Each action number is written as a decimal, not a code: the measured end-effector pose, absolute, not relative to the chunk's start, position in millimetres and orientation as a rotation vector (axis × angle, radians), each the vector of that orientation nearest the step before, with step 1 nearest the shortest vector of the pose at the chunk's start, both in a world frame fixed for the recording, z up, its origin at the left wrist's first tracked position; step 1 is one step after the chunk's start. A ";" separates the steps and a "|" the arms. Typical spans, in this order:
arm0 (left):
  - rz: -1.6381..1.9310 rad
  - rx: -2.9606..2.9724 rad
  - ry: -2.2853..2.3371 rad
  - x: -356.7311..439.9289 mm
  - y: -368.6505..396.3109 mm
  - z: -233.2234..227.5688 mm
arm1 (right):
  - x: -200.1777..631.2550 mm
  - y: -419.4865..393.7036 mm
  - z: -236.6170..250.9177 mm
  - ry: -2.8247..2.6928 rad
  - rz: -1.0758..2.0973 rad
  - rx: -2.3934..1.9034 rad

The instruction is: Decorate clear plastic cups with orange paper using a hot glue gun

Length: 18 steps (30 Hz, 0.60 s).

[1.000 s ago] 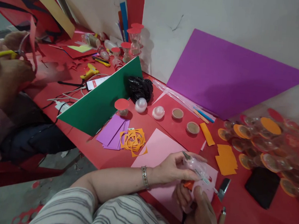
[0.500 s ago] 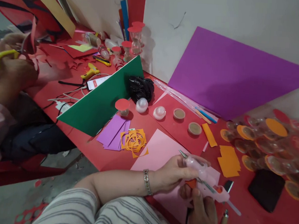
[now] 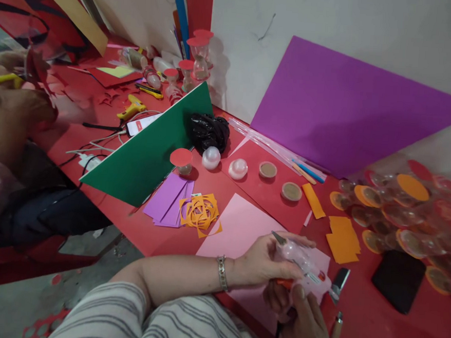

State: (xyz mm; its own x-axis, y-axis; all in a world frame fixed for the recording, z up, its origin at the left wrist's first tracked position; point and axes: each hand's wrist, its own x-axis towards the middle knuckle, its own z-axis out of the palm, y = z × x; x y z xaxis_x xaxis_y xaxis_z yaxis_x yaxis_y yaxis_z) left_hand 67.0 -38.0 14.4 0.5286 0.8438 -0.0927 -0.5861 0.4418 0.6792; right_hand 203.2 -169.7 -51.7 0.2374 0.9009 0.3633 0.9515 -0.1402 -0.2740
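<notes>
Both my hands hold a pink glue gun (image 3: 312,279) over a pink sheet of paper (image 3: 237,219), its metal nozzle (image 3: 278,238) tipped up to the left. My left hand (image 3: 261,264) wraps round the front of the body, fingers behind it. Below and to the right, my right hand (image 3: 309,321) grips its handle, with a dark cord hanging beneath. The orange trigger is partly covered by fingers. A broad blade (image 3: 341,281) lies just beyond the gun, and a tool with a slim handle (image 3: 337,326) sits beside my right hand.
Two clear domes (image 3: 211,158) and two sand-filled cups (image 3: 291,192) stand ahead. Orange paper cutouts (image 3: 200,212) and purple cards (image 3: 171,198) lie left. A green board (image 3: 149,153) stands as a divider; beyond it another person's hands (image 3: 20,93) hold scissors. Several hourglasses (image 3: 411,218) crowd the right.
The glue stick that stuck out from the gun's rear no longer shows. The gun has turned slightly in my hands, and the whole view has shifted a little.
</notes>
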 end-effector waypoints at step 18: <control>0.869 0.385 0.456 60.5 -43.2 20.2 | 189.7 -172.3 -24.2 -1.783 0.135 -2.108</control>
